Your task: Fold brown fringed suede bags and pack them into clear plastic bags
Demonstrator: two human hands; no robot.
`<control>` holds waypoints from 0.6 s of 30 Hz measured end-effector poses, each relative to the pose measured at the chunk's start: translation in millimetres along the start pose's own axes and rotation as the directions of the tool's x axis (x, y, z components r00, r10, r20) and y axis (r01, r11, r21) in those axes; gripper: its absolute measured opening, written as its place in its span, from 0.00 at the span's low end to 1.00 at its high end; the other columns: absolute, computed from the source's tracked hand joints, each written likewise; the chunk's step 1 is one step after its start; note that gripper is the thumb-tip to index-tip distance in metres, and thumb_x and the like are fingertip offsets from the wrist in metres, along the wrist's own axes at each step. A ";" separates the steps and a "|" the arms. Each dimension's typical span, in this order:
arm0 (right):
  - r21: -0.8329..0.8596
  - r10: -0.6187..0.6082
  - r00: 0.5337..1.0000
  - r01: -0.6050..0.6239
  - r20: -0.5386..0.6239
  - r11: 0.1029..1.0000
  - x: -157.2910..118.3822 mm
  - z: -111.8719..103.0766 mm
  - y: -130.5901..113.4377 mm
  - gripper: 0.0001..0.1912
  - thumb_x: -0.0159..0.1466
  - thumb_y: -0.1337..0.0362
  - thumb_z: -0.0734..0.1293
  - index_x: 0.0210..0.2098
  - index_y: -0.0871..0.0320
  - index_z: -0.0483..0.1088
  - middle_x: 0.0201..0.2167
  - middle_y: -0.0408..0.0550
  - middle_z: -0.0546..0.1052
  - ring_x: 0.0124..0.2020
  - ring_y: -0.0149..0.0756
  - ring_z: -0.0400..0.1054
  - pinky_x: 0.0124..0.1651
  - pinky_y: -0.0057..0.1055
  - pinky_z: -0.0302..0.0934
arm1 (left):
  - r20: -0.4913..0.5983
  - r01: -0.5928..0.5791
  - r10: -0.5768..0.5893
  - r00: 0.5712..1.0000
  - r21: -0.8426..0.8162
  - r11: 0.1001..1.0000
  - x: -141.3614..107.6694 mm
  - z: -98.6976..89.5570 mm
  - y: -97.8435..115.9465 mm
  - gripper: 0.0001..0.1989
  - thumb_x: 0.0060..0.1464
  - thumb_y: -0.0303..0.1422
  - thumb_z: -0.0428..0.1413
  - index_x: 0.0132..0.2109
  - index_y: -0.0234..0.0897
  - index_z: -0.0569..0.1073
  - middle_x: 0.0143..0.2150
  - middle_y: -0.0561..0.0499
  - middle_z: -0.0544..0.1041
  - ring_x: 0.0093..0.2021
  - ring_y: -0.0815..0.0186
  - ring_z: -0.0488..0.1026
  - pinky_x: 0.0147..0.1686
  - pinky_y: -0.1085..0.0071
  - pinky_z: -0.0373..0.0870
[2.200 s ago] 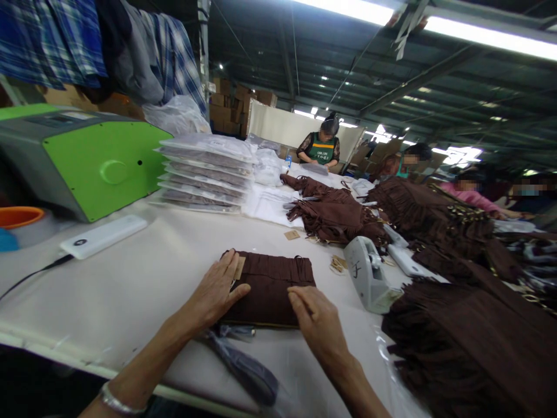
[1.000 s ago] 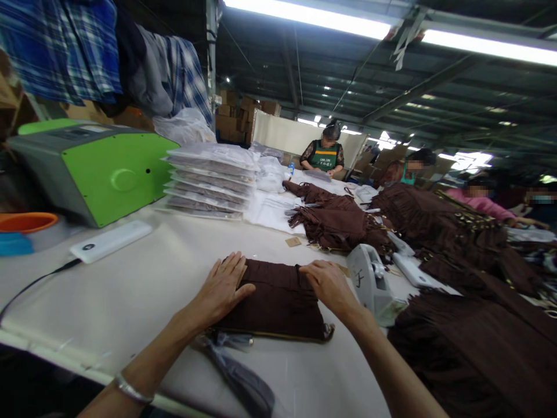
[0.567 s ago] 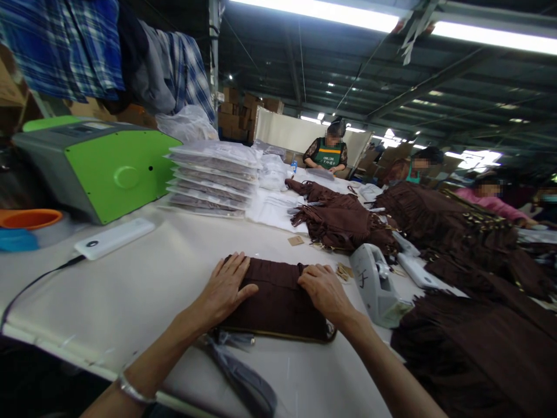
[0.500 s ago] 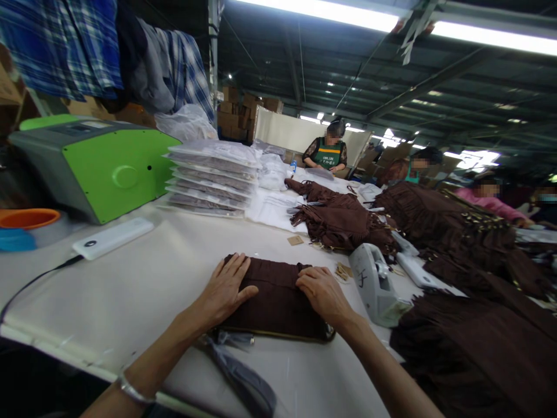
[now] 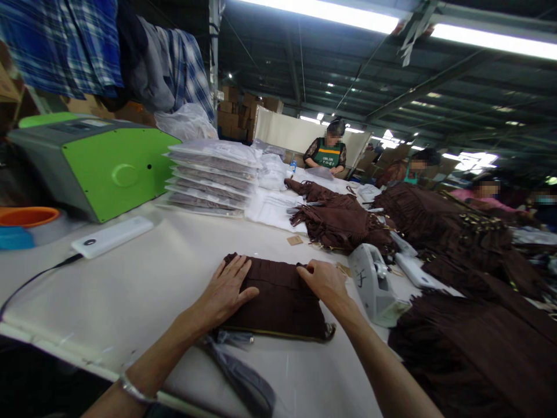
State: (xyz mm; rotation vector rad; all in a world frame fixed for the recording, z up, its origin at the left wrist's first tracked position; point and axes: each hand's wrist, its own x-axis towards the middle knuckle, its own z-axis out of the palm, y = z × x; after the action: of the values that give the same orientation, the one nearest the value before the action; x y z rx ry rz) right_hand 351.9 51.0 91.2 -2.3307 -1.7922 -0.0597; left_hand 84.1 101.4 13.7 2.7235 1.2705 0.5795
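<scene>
A dark brown fabric bag (image 5: 278,302) lies flat on the white table in front of me, a gold zipper running along its near edge. My left hand (image 5: 230,287) rests open on the bag's left side, fingers stretched out and thumb apart. At the far right corner, my right hand (image 5: 324,281) pinches the bag's edge between thumb and curled fingers. A strap in grey plastic wrap (image 5: 239,371) lies at the table's near edge, below the bag.
A white tape dispenser (image 5: 376,284) stands right of the bag, beside piled brown fringed bags (image 5: 478,342). Bagged flat packs (image 5: 211,177) are stacked behind, near a green machine (image 5: 122,168). A white power bank (image 5: 113,237) lies left. Co-workers (image 5: 328,151) sit further back.
My right hand has gone from lying over the bag's right side to pinching its far right corner. The bag's right edge has shifted slightly. My left hand stays put.
</scene>
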 end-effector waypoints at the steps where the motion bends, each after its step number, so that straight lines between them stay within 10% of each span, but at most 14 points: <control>1: -0.013 0.011 1.000 -0.011 0.017 1.000 1.5 4.4 -2.2 0.15 0.61 0.55 0.63 0.30 0.56 0.77 0.29 0.53 0.80 0.34 0.43 0.73 0.33 0.32 0.57 | -0.001 0.000 0.000 1.000 -0.001 1.000 0.1 0.0 0.0 0.37 0.61 0.57 0.40 0.67 0.38 0.57 0.68 0.41 0.59 0.68 0.53 0.53 0.66 0.52 0.47; 18: 0.172 -0.106 0.983 0.080 0.147 0.982 -16.5 -1.8 -3.1 0.07 0.56 0.61 0.66 0.24 0.53 0.76 0.24 0.43 0.78 0.26 0.33 0.69 0.27 0.27 0.51 | 0.084 -0.001 0.002 0.996 -0.017 1.000 -1.3 -9.3 4.8 0.38 0.61 0.58 0.38 0.68 0.36 0.57 0.69 0.41 0.56 0.69 0.53 0.50 0.66 0.51 0.46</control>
State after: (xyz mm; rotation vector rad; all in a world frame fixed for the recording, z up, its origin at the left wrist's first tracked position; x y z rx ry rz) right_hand 344.8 35.7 90.9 -2.1884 -1.8982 0.2549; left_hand 83.4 96.4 22.9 2.7043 1.2387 0.4679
